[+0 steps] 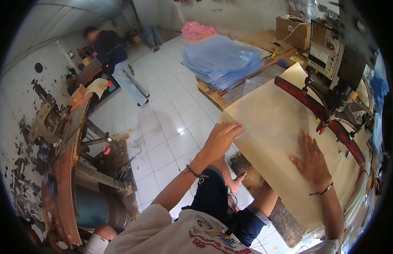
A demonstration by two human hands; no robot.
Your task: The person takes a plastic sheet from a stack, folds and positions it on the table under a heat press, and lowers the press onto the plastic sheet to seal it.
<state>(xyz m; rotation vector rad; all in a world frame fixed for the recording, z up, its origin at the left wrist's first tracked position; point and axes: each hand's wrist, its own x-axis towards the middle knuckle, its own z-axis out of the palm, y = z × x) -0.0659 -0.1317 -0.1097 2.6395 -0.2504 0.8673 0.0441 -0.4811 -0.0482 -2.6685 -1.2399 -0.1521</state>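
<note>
A clear plastic sheet [270, 114] lies over the tan-covered work table [264, 169] in front of me. At its near left corner, my left hand [224, 137] is closed, with the sheet's edge pinched between thumb and fingers. My right hand [311, 163] rests flat, fingers stretched out, at the sheet's right side and on the tan surface. Just beyond that hand, a long dark red bar [302, 96] hangs from a metal press head [338, 103] above the table.
A tall stack of bluish plastic sheets [221, 61] stands behind the table. A control box with dials [323, 48] and a cardboard box [293, 31] are at the back right. Another person [114, 55] stands at the far left. A wooden bench [71, 144] runs along the left.
</note>
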